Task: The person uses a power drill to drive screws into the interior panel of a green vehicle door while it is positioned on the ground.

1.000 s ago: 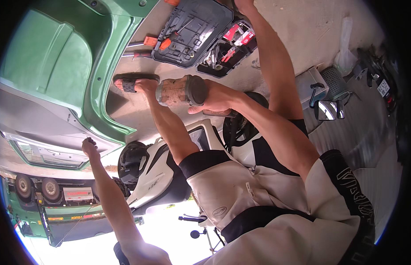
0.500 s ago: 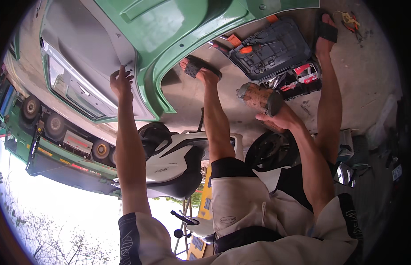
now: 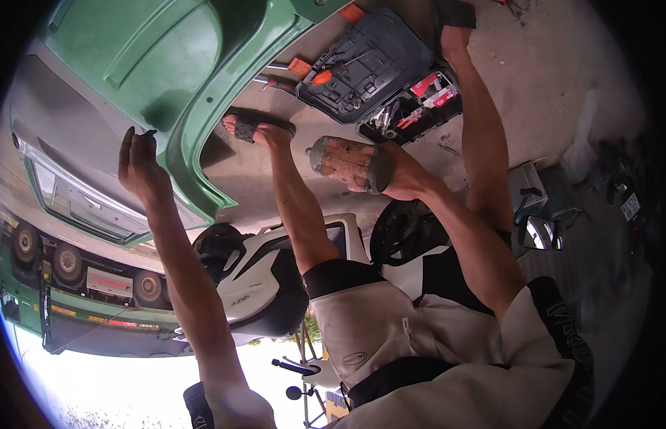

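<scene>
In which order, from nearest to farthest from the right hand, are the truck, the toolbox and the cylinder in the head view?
1. Cylinder: nearest, held in the right hand.
2. Toolbox: open on the ground, toward the top of the picture.
3. Truck: farthest, in the background at the left.

One left hand (image 3: 144,173), one right hand (image 3: 406,176), one power tool (image 3: 347,163), one open black tool case (image 3: 392,53) and one green vehicle door (image 3: 183,39) show. There are two black slide sandals (image 3: 244,126) and three truck wheels (image 3: 67,262).
</scene>
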### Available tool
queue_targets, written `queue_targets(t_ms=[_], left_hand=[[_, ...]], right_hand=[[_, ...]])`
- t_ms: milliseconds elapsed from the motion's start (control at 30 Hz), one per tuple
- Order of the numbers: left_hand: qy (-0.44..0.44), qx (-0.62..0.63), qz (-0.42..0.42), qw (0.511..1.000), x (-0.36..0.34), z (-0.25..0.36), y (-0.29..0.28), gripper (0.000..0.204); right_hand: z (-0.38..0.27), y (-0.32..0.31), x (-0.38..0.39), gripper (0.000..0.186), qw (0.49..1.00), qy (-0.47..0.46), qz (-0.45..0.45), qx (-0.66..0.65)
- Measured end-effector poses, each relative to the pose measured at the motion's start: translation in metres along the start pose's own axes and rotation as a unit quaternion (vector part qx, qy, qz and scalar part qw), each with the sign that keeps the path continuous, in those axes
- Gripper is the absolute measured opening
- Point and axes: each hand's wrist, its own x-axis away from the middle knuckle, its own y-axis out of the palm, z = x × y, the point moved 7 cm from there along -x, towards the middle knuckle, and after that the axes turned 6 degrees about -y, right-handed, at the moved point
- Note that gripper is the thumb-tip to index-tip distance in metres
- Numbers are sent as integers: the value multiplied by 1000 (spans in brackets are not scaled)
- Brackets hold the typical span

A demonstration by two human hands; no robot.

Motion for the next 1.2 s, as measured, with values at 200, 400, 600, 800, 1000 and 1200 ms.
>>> queue_targets(t_ms=[200, 400, 600, 800, 1000, 1200], left_hand=[[-241, 396, -270, 844, 147, 12, 178, 25], [-323, 465, -200, 800, 188, 7, 227, 18], [-325, 472, -162, 804, 199, 18, 230, 15], [-275, 395, -143, 865, 197, 36, 222, 11], [-236, 354, -137, 894, 215, 40, 200, 8], [-189, 300, -221, 908, 218, 36, 192, 24]], right_hand=[[-73, -42, 0, 53, 955, -214, 101, 179], [-31, -44, 11, 59, 910, 74, 52, -404], [-37, -51, 10, 64, 906, 78, 44, -413], [-41, -49, 6, 56, 893, 64, 29, -444], [-38, -36, 8, 49, 847, 69, -6, -526], [-7, -5, 37, 50, 660, 141, -80, -733]])
